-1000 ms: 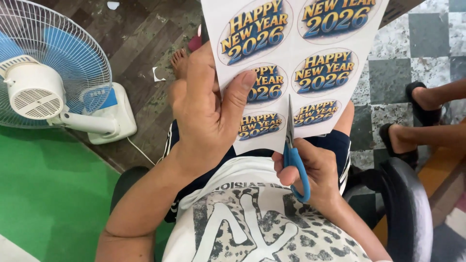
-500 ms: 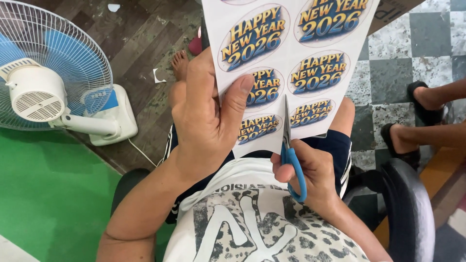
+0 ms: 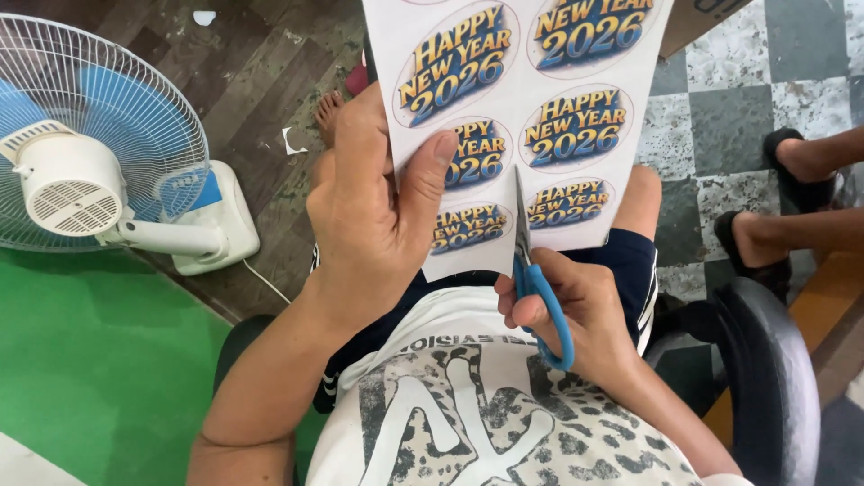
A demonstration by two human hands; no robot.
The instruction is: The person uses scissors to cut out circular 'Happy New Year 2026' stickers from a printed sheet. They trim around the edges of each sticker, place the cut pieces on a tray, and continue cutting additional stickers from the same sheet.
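Pinching the white sticker sheet [image 3: 540, 117] between thumb and fingers, the person's left hand [image 3: 373, 211] is holding it up over the lap, the thumb lying flat across the printed face near the sheet's left edge and the fingers curled behind it. The sheet is carrying two columns of oval stickers with gold and blue lettering, and its lower edge is hanging just above the dark shorts.

Beside it, the right hand [image 3: 576, 310] is gripping a pair of blue-handled scissors [image 3: 535, 274], fingers threaded through the loops and closed around them. The blades are pointing up into the sheet's bottom edge, running between the two columns of ovals; they are looking nearly pressed together, with only a thin sliver of steel showing against the paper.

The person is sitting in a black chair [image 3: 765, 360], wearing a white shirt with a leopard-pattern print. To the left, a white and blue floor fan [image 3: 90, 171] is standing on dark wooden boards beside a green mat [image 3: 90, 360]. A small scrap of white paper [image 3: 292, 139] is lying on the boards near a bare foot. At the right, another person's feet in black sandals [image 3: 792, 157] are resting on the grey and white checkered tiles.
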